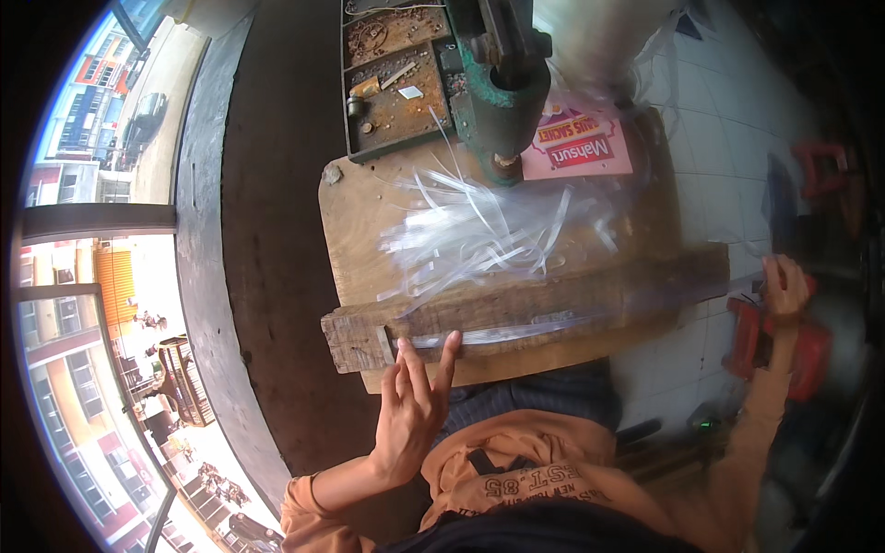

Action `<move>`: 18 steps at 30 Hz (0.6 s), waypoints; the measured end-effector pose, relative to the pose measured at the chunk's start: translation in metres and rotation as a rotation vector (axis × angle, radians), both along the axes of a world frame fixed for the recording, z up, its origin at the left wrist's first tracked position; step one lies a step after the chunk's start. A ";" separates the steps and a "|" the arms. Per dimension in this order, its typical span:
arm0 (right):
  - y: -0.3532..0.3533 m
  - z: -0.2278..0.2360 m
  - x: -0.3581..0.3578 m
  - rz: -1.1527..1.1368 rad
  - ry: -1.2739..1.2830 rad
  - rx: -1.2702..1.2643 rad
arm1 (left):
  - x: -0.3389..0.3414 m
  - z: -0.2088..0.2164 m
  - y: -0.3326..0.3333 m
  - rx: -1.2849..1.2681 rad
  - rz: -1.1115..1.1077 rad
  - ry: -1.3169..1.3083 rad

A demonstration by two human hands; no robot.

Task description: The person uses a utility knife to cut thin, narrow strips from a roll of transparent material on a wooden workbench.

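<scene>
A long narrow strip of clear plastic (516, 332) lies along a thick, worn wooden plank (424, 310). My left hand (411, 405) rests on its left end, index and middle fingers stretched out and apart, pressing it down beside a small metal stop (384, 345) fixed in the plank. Past the plank's right end, my right hand (785, 288) is closed at the strip's other end, blurred by motion. Behind the plank, a loose heap of thin clear plastic strips (479, 226) is spread over the wooden board (355, 244).
A green cast-metal machine (507, 101) stands at the back of the board, next to a pink printed packet (599, 152). Behind left is a dirty compartment tray (396, 134) with small bits. A red plastic stool (802, 355) stands at right; a window ledge (207, 184) runs at left.
</scene>
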State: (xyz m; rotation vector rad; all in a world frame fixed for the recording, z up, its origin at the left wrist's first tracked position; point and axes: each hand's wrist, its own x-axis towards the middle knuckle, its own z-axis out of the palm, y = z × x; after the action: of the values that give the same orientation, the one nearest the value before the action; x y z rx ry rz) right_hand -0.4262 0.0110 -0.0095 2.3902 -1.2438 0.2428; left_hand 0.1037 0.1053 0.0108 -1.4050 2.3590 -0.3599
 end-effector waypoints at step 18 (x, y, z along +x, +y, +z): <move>0.016 0.014 0.199 -0.116 -0.719 0.377 | -0.006 0.000 0.006 0.035 0.009 -0.219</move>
State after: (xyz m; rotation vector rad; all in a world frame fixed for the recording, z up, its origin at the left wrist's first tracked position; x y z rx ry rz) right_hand -0.2267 0.0271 0.0048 2.6235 -1.8694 0.9724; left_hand 0.0979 0.1109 0.0110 -1.2899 2.1712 -0.4435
